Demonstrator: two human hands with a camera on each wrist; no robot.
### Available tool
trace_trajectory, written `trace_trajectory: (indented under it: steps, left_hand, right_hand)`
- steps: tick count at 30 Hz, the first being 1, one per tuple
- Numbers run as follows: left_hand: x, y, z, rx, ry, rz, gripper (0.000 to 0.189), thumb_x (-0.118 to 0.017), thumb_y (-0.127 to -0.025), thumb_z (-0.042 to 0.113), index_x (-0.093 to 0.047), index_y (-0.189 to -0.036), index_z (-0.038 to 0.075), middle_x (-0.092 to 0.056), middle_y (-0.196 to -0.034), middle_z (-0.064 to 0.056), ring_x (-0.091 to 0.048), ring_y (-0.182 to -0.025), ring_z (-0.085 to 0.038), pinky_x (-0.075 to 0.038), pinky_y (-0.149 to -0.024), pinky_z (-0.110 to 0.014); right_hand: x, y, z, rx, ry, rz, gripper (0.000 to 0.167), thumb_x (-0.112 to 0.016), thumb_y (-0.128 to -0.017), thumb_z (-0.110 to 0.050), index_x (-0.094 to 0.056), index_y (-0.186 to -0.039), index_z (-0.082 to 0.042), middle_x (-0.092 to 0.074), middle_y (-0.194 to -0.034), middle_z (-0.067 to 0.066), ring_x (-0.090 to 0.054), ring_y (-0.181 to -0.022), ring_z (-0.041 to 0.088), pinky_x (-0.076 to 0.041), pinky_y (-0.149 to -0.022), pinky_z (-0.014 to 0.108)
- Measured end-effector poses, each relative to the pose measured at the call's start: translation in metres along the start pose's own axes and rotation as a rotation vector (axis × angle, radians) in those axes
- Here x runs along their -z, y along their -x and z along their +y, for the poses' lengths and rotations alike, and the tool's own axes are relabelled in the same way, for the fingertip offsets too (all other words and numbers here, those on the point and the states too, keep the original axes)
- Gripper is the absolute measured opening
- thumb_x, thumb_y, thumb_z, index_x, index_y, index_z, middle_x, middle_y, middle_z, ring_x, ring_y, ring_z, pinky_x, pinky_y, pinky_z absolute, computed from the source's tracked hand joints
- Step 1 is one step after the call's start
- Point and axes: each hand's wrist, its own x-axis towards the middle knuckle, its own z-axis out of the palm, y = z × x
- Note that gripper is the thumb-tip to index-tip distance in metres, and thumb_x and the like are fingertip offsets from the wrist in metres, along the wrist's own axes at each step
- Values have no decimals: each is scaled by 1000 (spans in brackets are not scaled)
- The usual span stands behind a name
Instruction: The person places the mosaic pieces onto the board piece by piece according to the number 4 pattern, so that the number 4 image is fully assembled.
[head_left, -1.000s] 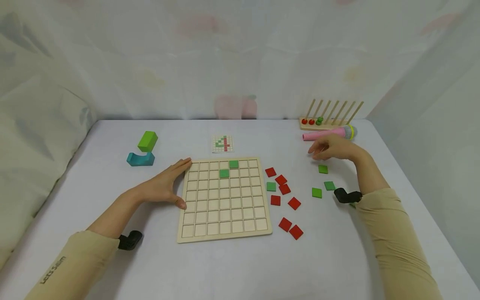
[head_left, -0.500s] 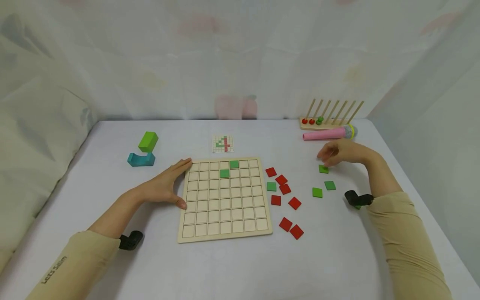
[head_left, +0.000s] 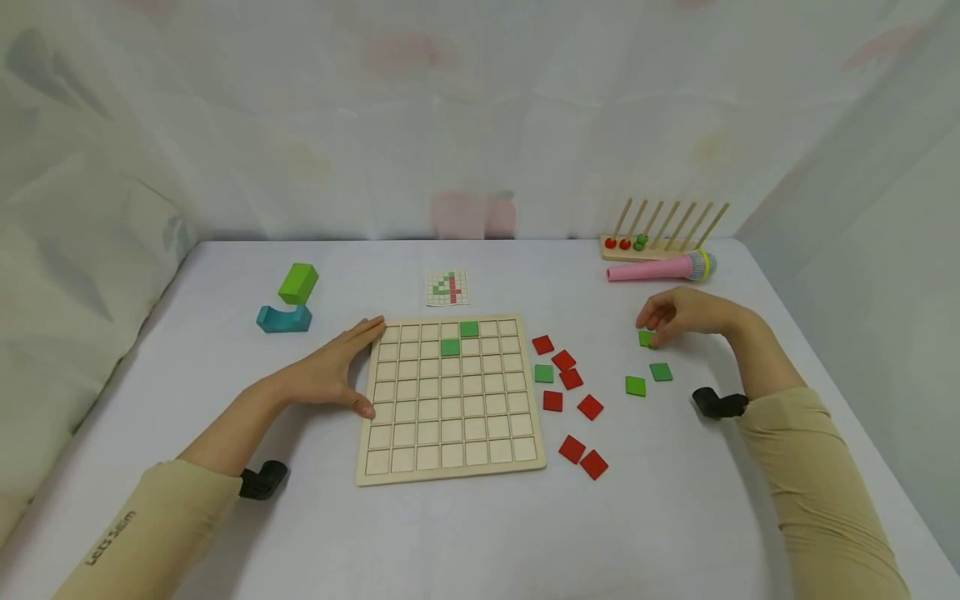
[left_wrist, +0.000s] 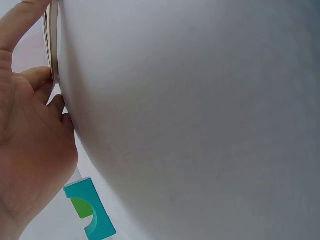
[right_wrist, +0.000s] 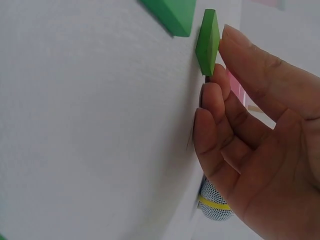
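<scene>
In the head view, my left hand rests at the left edge of a wooden grid board, thumb and fingers spread along its side. Two green tiles sit in board cells, one green tile below and left of the other. My right hand is lowered over a small green square tile lying on the table. Its thumb tip is at the tile, and its fingers are loosely bent beside it; a firm pinch cannot be made out. Nearby lie another green tile and a lighter green tile.
Several red tiles and one green tile lie right of the board. Behind it is a pattern card. A pink toy microphone and a peg rack stand back right, green and teal blocks back left.
My right hand has moved slightly right and down onto the green tile, its thumb now covering part of it. The left hand stays at the board's edge.
</scene>
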Motion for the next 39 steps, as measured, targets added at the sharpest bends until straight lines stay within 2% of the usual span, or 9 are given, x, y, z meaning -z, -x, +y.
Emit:
trace_trajectory:
  steps: [16, 29, 39]
  left_hand:
    - [1, 1, 3, 7, -6, 4, 140, -93, -54, 51, -13, -158, 3, -6, -169, -14, 0, -156, -41, -11, -122, -66]
    - [0, 1, 2, 4, 6, 6, 140, -93, -54, 51, -13, -158, 2, -5, -169, -14, 0, -156, -41, -10, -122, -66]
    - [0, 0, 1, 3, -3, 3, 140, -92, -54, 51, -12, -158, 2, -5, -169, -14, 0, -156, -41, -11, -123, -65]
  right_hand:
    - [-4, -3, 2, 29, 22, 28, 31, -81, -77, -13, -67, -104, -3, -63, -90, 4, -55, -83, 10, -47, -74, 21]
    - [-6, -4, 0, 52, 42, 41, 28, -79, -78, -10, -65, -101, -2, -65, -91, 7, -55, -81, 10, -48, -72, 20]
    - [-10, -2, -16, 75, 99, 90, 15, -71, -85, -2, -65, -99, -4, -65, -90, 8, -55, -83, 17, -47, -72, 22]
